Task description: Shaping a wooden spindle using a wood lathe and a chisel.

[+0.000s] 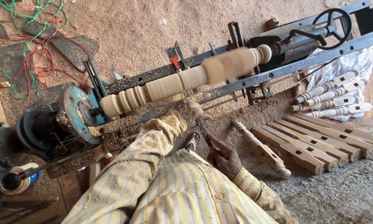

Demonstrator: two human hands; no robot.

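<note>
Both our left hand (188, 111) and right hand (224, 155) grip the chisel (204, 132); the spindle (182, 81) is grooved at one end, its other half unshaped.

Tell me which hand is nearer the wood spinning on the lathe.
Left. The left hand sits right under the turned wood piece, steadying the chisel; the right hand grips the chisel lower down, nearer the body.

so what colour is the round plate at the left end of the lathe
Blue-green, dusted with sawdust: the round plate holding the pale wooden spindle. The head view shows it.
</note>
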